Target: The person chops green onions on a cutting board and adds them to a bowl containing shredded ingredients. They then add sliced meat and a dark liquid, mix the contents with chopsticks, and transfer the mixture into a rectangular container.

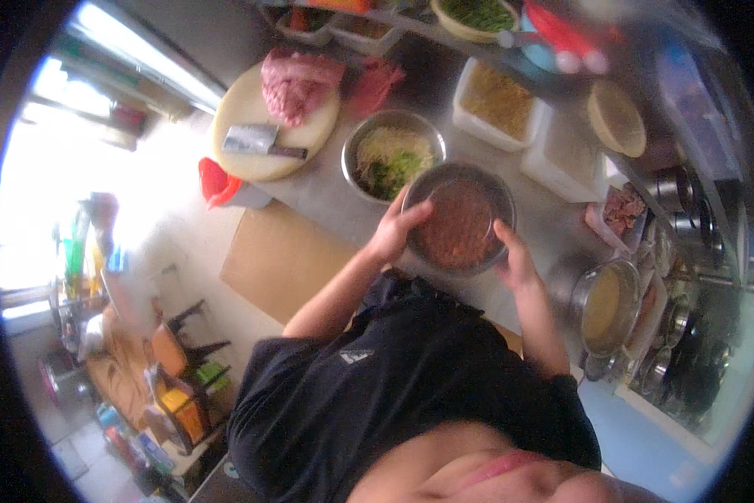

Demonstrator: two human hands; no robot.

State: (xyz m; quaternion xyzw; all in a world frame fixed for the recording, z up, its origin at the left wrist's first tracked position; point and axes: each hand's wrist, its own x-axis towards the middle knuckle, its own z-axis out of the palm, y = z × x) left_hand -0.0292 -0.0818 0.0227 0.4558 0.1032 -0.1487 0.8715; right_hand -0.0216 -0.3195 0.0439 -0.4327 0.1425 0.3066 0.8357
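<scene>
My feed shows the metal counter [310, 204] as the broadest thing, with the round cutting board [238, 113] toward its left. In front of the person's chest I see the metal bowl [465, 173] of reddish-brown food; blur keeps me from telling whether its base touches the counter. Beyond its left side sits a second bowl [352, 163]. Raw meat [297, 88] and a cleaver [251, 138] lie on the board. The left hand [396, 228] and right hand [515, 258] clamp the metal bowl's opposite sides, thumbs at the rim.
</scene>
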